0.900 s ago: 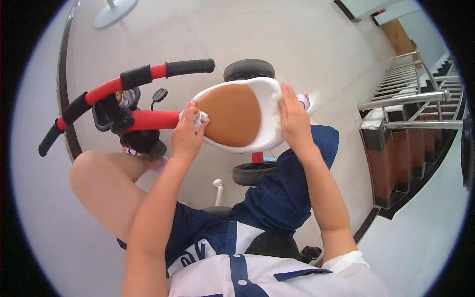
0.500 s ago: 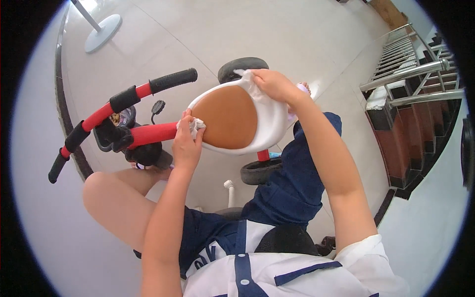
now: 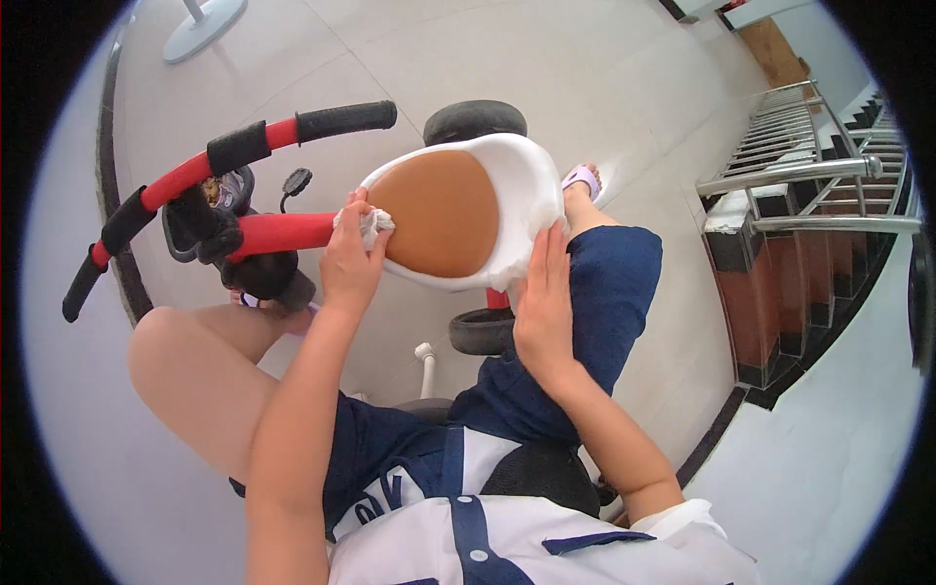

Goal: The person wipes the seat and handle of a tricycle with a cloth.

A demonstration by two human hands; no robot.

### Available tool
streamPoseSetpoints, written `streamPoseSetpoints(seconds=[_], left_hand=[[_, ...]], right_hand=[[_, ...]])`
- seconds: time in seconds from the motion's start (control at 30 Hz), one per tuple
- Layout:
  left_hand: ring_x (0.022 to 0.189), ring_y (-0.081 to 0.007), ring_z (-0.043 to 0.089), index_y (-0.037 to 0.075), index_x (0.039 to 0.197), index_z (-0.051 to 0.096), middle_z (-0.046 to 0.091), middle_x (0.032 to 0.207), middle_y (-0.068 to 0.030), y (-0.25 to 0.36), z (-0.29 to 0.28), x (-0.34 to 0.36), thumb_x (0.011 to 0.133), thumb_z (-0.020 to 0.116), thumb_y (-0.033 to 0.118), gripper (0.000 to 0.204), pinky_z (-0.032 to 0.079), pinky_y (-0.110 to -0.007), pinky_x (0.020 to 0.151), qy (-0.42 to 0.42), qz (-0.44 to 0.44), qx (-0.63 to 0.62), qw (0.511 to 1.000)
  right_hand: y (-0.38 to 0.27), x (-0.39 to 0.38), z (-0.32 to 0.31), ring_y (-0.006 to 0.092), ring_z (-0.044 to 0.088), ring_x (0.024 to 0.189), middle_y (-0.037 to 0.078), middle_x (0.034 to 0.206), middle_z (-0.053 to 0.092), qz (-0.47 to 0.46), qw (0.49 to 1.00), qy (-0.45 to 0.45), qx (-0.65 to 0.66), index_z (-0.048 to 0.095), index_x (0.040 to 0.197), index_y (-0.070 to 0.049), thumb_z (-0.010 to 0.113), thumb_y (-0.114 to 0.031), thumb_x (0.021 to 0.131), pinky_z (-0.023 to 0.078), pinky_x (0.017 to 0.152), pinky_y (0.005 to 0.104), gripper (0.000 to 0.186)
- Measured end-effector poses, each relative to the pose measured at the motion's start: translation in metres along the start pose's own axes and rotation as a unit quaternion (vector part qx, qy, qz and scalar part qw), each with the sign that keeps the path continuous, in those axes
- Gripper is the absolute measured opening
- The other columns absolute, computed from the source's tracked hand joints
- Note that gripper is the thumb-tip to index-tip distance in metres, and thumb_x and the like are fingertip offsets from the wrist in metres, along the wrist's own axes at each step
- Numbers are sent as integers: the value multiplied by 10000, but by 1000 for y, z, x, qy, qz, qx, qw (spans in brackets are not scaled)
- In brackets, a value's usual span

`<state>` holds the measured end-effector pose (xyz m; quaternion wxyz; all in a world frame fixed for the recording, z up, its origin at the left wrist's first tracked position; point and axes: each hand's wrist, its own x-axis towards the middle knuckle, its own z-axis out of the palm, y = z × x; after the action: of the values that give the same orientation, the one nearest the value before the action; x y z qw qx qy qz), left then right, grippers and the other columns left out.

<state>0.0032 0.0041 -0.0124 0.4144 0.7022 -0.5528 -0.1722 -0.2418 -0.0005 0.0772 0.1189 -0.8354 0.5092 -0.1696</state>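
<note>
A child's tricycle seat has a white shell and a tan pad. My left hand pinches a crumpled white tissue at the seat's left end, beside the red frame tube. My right hand lies with fingers together over a white wipe on the lower right rim of the seat. The red handlebar with black grips extends to the left. One black wheel shows above the seat and another below it.
My legs surround the lower part of the tricycle. A stand's round grey base is at the upper left. Steel railings border a staircase on the right. A white pipe fitting shows between my legs.
My right hand went up to the seat's upper right rim with the wipe, then moved down to the lower right rim. My left hand stays at the left end with the tissue.
</note>
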Motion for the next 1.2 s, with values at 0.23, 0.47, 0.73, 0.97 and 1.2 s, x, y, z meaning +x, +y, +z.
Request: streamPoseSetpoints(seconds=[0.23, 0.47, 0.73, 0.97, 1.2], left_hand=[[1278, -366, 471, 79, 1104, 452, 517, 1380, -159, 5, 1, -1, 854, 674, 121, 337, 486, -465, 921, 14, 3, 3, 1000], [1292, -355, 463, 83, 1095, 452, 518, 1385, -139, 9, 4, 1, 848, 676, 109, 335, 484, -460, 929, 27, 15, 20, 999], [1299, -344, 460, 81, 1096, 460, 524, 1379, -134, 7, 6, 0, 843, 679, 99, 335, 480, -452, 940, 28, 3, 6, 1000], [1299, -348, 459, 83, 1099, 462, 521, 1381, -137, 4, 3, -2, 841, 683, 103, 340, 483, -453, 938, 27, 0, 0, 1000], [1304, -330, 460, 97, 1083, 457, 513, 1394, -117, 8, 0, -1, 840, 686, 112, 334, 496, -452, 922, 17, -1, 0, 1000]], right_hand=[[40, 84, 3, 410, 295, 1391, 289, 1488, 294, -22, 998, 43, 31, 274, 1446, 83, 444, -75, 955, 274, 1138, 415, 543], [54, 188, 12, 354, 569, 1127, 208, 1236, 578, -26, 978, -183, -93, 534, 1270, -29, 464, -128, 938, 463, 934, 437, 354], [4, 222, 82, 311, 668, 963, 142, 1038, 695, -72, 937, -255, -226, 711, 1024, -109, 499, -129, 849, 527, 822, 415, 276], [-10, 202, 94, 312, 638, 1033, 153, 1079, 685, -49, 963, -239, 115, 698, 1111, -142, 520, -181, 883, 484, 933, 403, 292], [-3, 201, 55, 303, 647, 995, 128, 1000, 708, -93, 966, -226, -88, 717, 1025, -107, 542, -136, 864, 459, 987, 383, 240]])
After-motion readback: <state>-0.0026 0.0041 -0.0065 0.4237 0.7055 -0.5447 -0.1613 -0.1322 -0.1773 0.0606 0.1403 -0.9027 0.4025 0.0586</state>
